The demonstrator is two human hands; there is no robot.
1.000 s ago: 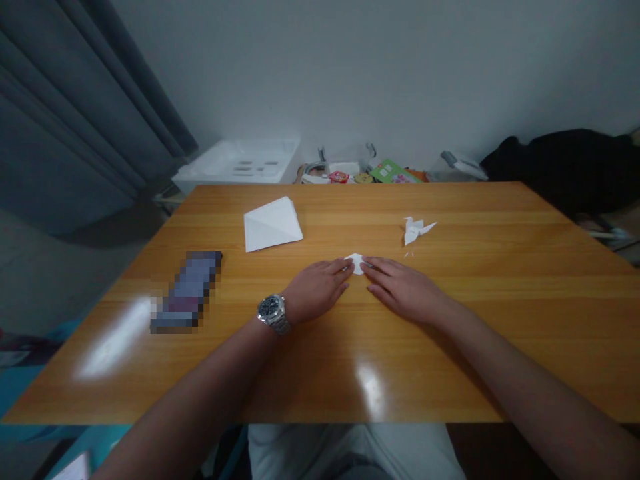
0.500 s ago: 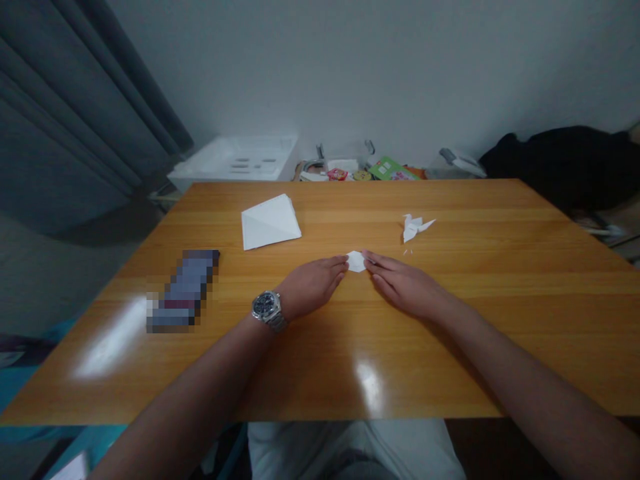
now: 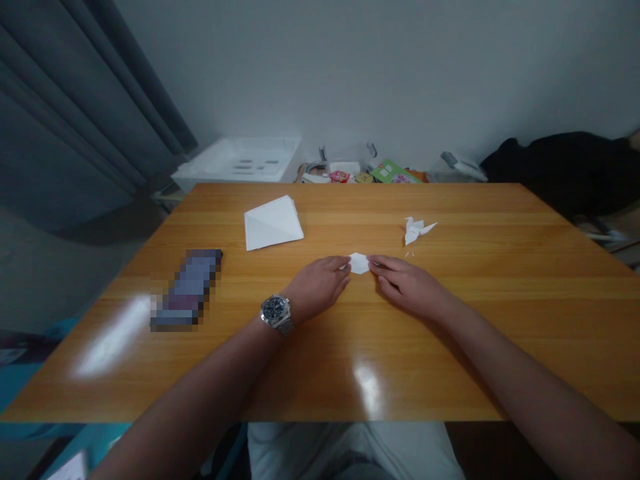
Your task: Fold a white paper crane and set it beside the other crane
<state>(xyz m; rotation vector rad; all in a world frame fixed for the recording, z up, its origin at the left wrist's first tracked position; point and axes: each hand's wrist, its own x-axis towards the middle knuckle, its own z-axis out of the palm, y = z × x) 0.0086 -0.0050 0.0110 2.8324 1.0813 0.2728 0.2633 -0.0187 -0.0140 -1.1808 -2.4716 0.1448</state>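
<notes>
A small white folded paper (image 3: 359, 263) lies flat on the wooden table (image 3: 475, 320) between my two hands. My left hand (image 3: 317, 287), with a metal watch at the wrist, pinches its left edge with curled fingers. My right hand (image 3: 407, 285) presses and pinches its right edge with the fingertips. Both hands rest on the tabletop.
A finished white paper crane (image 3: 416, 229) stands to the far right of my hands. A larger folded white sheet (image 3: 271, 223) lies at the far left. A blurred dark flat object (image 3: 187, 289) lies on the left. Clutter, a white tray (image 3: 240, 160) and dark cloth (image 3: 565, 167) sit beyond the far edge.
My fingers have drawn in from lying flat over the small paper to pinching its two sides, and more of the paper shows between them. Nothing else on the table has moved.
</notes>
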